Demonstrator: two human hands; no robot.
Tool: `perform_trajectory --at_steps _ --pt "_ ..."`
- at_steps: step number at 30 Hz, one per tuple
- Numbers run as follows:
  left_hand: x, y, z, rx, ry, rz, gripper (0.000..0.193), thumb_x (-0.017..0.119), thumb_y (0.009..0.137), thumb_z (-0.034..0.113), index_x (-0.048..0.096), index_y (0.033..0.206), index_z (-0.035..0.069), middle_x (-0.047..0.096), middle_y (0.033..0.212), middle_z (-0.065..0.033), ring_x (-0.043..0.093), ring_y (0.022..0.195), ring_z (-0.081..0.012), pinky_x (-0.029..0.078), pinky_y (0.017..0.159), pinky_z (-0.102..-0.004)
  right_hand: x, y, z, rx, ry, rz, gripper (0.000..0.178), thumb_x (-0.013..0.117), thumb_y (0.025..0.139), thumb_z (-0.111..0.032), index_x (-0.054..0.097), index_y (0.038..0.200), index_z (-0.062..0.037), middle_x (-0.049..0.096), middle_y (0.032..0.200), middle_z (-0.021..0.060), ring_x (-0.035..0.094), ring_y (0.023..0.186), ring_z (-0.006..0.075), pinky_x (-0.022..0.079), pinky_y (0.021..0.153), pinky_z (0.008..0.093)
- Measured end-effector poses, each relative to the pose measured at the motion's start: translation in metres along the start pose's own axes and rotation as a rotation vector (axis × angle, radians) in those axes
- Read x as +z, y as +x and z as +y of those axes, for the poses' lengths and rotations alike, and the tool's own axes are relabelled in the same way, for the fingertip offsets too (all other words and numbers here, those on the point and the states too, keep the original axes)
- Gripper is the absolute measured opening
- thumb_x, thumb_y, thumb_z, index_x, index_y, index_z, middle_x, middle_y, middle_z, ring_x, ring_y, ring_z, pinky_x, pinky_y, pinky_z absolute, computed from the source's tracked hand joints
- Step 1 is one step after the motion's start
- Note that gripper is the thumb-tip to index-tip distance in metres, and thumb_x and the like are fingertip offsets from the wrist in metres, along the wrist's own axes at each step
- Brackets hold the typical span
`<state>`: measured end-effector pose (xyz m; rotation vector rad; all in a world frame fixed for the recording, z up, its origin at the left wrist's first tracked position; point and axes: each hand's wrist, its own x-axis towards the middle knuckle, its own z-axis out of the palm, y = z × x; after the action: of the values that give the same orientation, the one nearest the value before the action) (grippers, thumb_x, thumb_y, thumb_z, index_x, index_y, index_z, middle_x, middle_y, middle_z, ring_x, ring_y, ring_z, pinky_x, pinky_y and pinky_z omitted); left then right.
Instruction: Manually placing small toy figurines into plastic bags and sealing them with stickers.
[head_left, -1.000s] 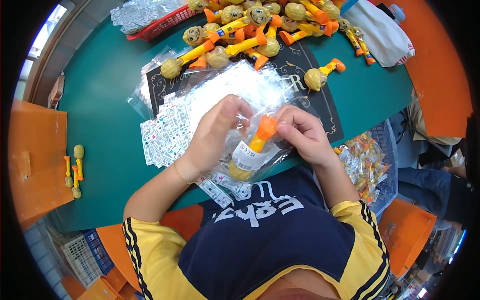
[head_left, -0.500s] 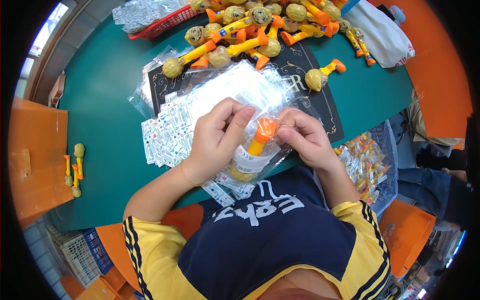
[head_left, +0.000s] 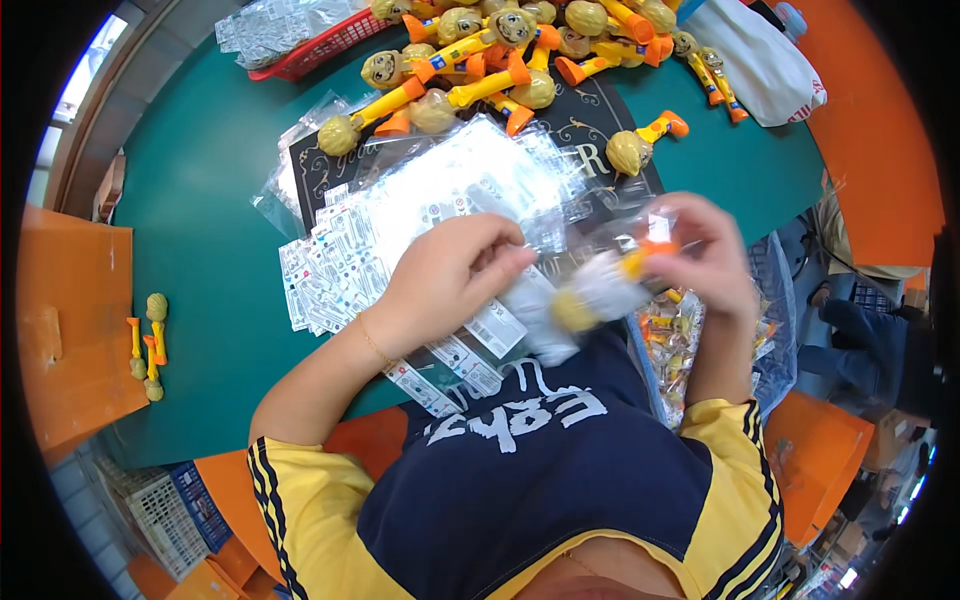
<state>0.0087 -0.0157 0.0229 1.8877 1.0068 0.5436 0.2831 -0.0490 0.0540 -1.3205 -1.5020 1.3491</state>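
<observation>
My right hand (head_left: 705,255) grips a toy figure (head_left: 630,262) in a clear bag by its orange end. The figure's golden head points down and left, with a pale label around it; motion smears both. My left hand (head_left: 455,275) is loosely curled over the pile of printed leaflets (head_left: 345,250), thumb and fingers slightly apart and nothing plainly between them. A blurred pale sheet or bag (head_left: 540,315) lies just below its fingertips. Under my right forearm stands a clear-lined bin (head_left: 785,340) of bagged figures (head_left: 668,345).
Unbagged golden-headed figures (head_left: 515,70) are heaped at the back. One loose figure (head_left: 645,145) lies on a black printed mat (head_left: 640,180). A red basket (head_left: 320,48) holds more leaflets. Several figures (head_left: 150,345) sit far left. A white cloth bag (head_left: 755,65) lies back right.
The bagged figure has moved right and tipped over, carried from between both hands by my right hand toward the bin. My left hand has come off it and stays over the leaflets.
</observation>
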Motion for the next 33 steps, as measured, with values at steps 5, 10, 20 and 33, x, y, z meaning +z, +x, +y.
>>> perform_trajectory --at_steps 5,10,20,33 --pt "0.007 -0.002 -0.001 0.334 0.436 -0.016 0.032 0.068 0.074 0.026 0.059 0.099 0.008 0.057 0.097 -0.0052 0.052 0.088 -0.0236 0.042 0.073 -0.0341 -0.112 -0.032 0.009 0.166 -0.261 0.349 0.031 0.067 0.077 -0.021 0.061 0.102 -0.0035 0.060 0.086 -0.0009 0.051 0.068 0.0053 0.035 0.058 0.0178" --pt "0.008 -0.004 0.005 0.361 0.557 0.020 0.032 0.066 0.075 0.020 0.060 0.104 0.007 0.056 0.106 -0.0044 0.050 0.098 -0.0225 0.039 0.082 -0.0349 -0.168 -0.038 0.059 0.086 -0.882 0.765 0.042 0.065 0.081 -0.026 0.055 0.116 -0.0035 0.060 0.104 0.0068 0.055 0.092 0.0157 0.041 0.076 0.0262" --pt "0.012 0.000 -0.003 0.455 0.560 0.008 0.031 0.061 0.069 0.004 0.061 0.100 0.006 0.059 0.105 -0.0052 0.052 0.096 -0.0235 0.041 0.084 -0.0350 -0.004 0.031 0.029 -0.425 -0.839 0.407 0.040 0.051 0.082 -0.001 0.050 0.122 -0.0031 0.051 0.126 0.0136 0.044 0.121 0.0307 0.034 0.102 0.0380" --pt "0.016 -0.004 0.003 0.395 0.597 0.078 0.025 0.067 0.076 0.023 0.057 0.091 0.006 0.053 0.083 -0.0068 0.052 0.082 -0.0253 0.041 0.072 -0.0360 -0.017 0.031 0.018 -0.006 -0.095 0.290 0.032 0.056 0.090 -0.026 0.055 0.110 -0.0007 0.060 0.094 0.0115 0.060 0.085 0.0199 0.047 0.079 0.0315"
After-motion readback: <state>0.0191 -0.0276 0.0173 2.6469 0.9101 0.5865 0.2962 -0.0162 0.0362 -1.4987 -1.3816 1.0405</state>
